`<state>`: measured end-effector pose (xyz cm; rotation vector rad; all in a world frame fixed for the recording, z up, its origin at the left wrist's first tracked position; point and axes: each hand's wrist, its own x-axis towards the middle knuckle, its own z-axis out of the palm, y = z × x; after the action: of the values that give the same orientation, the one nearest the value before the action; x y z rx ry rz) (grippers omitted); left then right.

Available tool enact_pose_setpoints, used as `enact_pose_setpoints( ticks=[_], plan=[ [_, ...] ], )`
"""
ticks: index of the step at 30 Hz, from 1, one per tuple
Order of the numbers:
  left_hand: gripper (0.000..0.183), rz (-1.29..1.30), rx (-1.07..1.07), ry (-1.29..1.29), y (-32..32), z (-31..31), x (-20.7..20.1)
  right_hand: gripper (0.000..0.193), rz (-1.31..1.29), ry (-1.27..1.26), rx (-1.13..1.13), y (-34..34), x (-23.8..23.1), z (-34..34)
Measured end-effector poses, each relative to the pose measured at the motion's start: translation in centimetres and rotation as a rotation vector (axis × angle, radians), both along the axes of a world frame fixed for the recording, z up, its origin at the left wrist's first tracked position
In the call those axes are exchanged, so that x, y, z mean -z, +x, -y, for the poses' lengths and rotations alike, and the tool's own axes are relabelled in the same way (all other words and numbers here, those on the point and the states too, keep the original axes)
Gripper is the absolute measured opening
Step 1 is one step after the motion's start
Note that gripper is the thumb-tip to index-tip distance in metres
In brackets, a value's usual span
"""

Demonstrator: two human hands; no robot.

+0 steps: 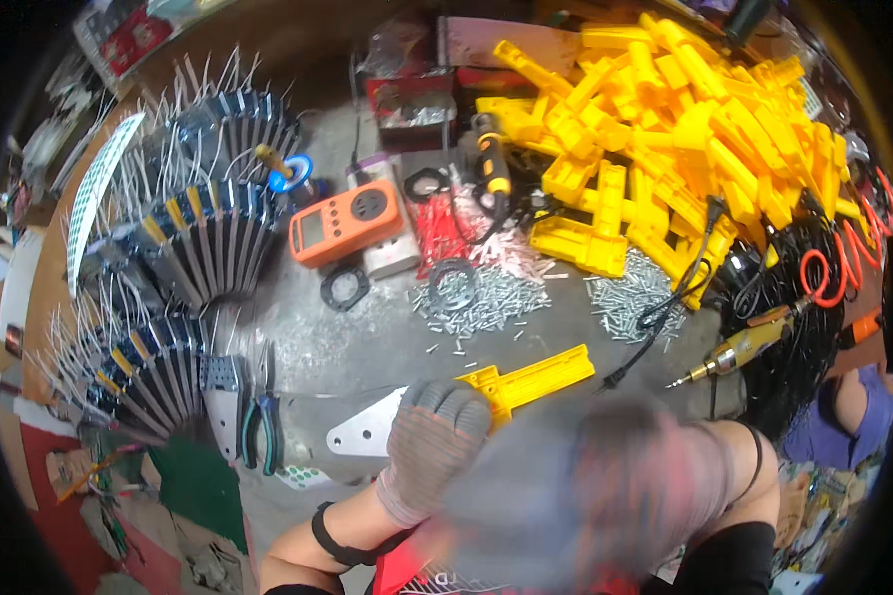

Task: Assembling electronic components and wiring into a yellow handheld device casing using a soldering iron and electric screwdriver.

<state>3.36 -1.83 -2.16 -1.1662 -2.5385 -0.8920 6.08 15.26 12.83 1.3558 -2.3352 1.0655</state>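
Observation:
My left hand [432, 431], in a grey striped glove, is closed with its fingers curled at the left end of a yellow plastic housing [541, 385]. Partly under that hand lies a white plate with holes [352, 433]. My right hand [700, 471], also gloved, is smeared by motion at the lower right, and its fingers cannot be made out. A blurred grey mass [526, 496] between the hands hides the near part of the work. Left of the plate are teal-handled pliers [260, 433] beside a grey perforated piece [224, 402].
A big heap of yellow housings [665, 129] fills the far right. Screws [481, 302] lie in two piles near an orange meter [345, 223]. Fanned dark units with wires [203, 233] line the left. An electric screwdriver [734, 352], a coiled red hose [853, 253] and black cables crowd the right.

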Motion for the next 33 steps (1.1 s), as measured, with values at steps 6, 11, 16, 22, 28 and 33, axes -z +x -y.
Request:
enact_pose_setpoints(
  ticks=[6, 11, 16, 22, 28, 33],
  plan=[
    [0.009, -0.084, 0.244, 0.013, -2.0, 0.2, 0.9, 0.025, -0.637, -0.953, 0.34, -2.2, -0.4, 13.1],
    [0.009, -0.111, 0.286, -0.01, -1.9, -0.4, 0.2, 0.019, -0.506, -0.168, 0.067, 0.2, -3.2, 6.8],
    [0.012, -0.151, 0.268, -0.119, -2.4, -0.1, 1.2, 0.022, -0.433, -0.131, 0.162, -2.1, -3.5, 2.0],
    [0.022, -0.062, 0.281, 0.102, -2.8, -0.1, -0.7, 0.036, 0.247, -0.306, 1.196, -18.7, -2.4, -13.6],
    [0.018, -0.076, 0.22, 0.084, -1.7, 1.1, -0.5, 0.062, 0.25, -0.262, 1.512, -33.7, 1.4, -19.0],
    [0.051, -0.068, 0.292, -0.1, -0.8, 1.4, 0.6, 0.034, -0.002, 0.014, 1.552, -35.9, 2.9, -22.2]
  ],
)
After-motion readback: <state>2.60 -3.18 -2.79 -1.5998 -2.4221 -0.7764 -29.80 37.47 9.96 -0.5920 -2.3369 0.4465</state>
